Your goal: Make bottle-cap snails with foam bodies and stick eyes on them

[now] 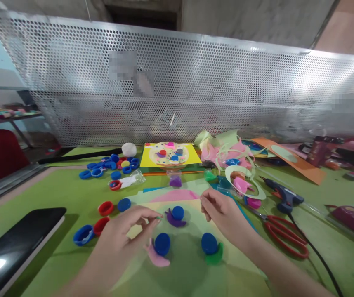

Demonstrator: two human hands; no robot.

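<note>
My left hand [127, 231] is closed in a pinch, with a tiny green bit [159, 218] at its fingertips. Opposite it, my right hand [218, 206] has its thumb and fingers pressed together; anything between them is too small to make out. Between the hands a purple clay snail body [176, 222] lies against a blue bottle cap [178, 213] on pale green paper [192, 276]. Nearer to me, a pink clay body [157, 256] touches another blue cap [162, 243]. To its right, a green clay piece [215, 255] sits beside a third blue cap [209, 243].
Red and blue caps [105, 208] lie left of my left hand, near a black phone [25, 243]. Red-handled scissors [285, 235] and a glue gun [284, 194] lie right. Behind are a yellow decorated card [146, 159], paper scraps [223, 152] and a perforated metal panel [177, 82].
</note>
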